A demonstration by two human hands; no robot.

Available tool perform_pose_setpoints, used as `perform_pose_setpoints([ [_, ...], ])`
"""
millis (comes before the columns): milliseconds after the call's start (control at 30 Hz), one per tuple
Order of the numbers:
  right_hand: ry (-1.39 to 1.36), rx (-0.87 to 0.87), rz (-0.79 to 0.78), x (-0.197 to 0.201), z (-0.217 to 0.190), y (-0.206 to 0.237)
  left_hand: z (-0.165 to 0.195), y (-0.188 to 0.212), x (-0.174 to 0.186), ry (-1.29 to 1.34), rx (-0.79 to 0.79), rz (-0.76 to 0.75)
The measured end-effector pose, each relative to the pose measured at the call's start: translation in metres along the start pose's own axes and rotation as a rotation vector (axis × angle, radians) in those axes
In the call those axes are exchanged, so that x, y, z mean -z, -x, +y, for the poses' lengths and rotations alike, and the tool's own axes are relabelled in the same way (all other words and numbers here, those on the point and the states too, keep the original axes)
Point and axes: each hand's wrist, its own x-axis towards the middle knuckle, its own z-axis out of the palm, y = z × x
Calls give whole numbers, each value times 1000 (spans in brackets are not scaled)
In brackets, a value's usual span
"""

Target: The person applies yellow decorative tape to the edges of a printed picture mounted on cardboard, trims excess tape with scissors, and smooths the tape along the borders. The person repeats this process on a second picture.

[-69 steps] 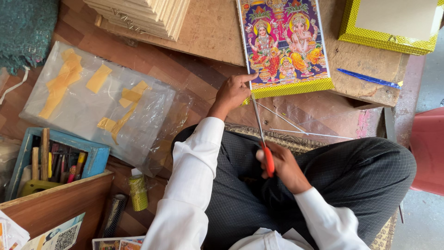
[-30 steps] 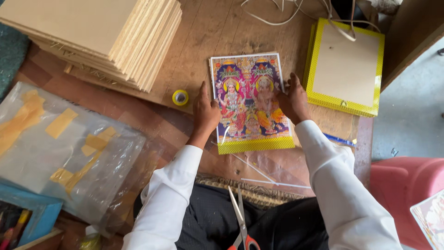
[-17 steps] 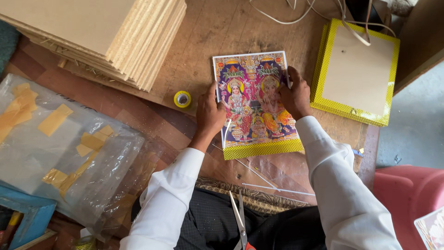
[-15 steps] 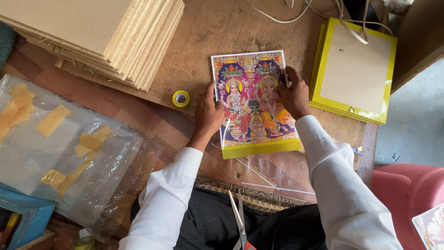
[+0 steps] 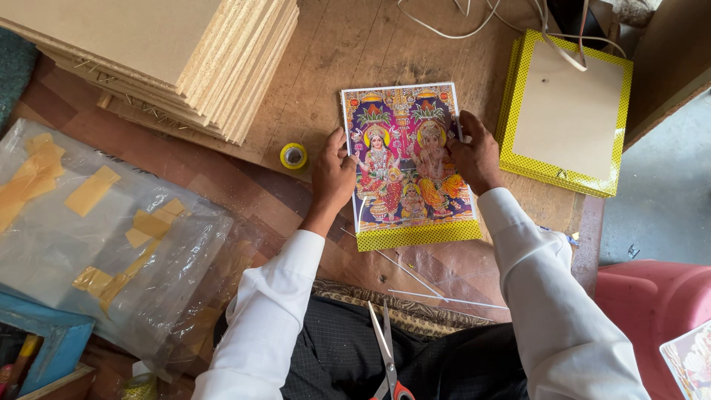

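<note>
A colourful glossy picture print (image 5: 409, 167) with a yellow dotted strip along its near edge lies flat on a wooden board (image 5: 348, 59). My left hand (image 5: 332, 176) presses on the print's left edge, fingers curled over it. My right hand (image 5: 474, 153) holds down the right edge. A small roll of yellow tape (image 5: 293, 155) sits just left of my left hand. Red-handled scissors (image 5: 386, 354) rest open on my lap, untouched.
A stack of plain wooden boards (image 5: 170, 59) fills the top left. A yellow dotted frame (image 5: 566, 111) lies face down at the right, with white cords (image 5: 474, 30) above it. Clear plastic sheets with yellow tape pieces (image 5: 96, 222) lie left. A red seat (image 5: 652, 311) stands at the right.
The scissors went from my right hand to my lap. Both hands moved onto the print's side edges, and over the last second they stay there almost still.
</note>
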Motion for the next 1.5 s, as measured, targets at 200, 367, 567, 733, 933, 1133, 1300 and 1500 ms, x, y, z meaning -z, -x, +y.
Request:
perform_pose_setpoints([
  [200,-181,-131,-42,-2,-3,-10,2,1,1,-38,-38,6],
  [367,112,67,-42,-5,5,-15,4,5,3,-137,-77,11],
  [567,156,-86,-100,2,1,-12,12,6,6,-71,-57,14],
  [733,36,112,-107,30,-1,23,28,22,20,-82,-33,46],
  [933,273,45,-201,67,2,100,53,74,26,-427,-255,-104],
  [1133,97,-56,-119,73,4,131,61,97,13,-385,-230,-2],
  [1300,-24,-182,-113,68,19,130,46,98,5,-288,-132,41],
  [1500,-254,-220,-187,62,20,137,38,85,10,-271,-7,24],
])
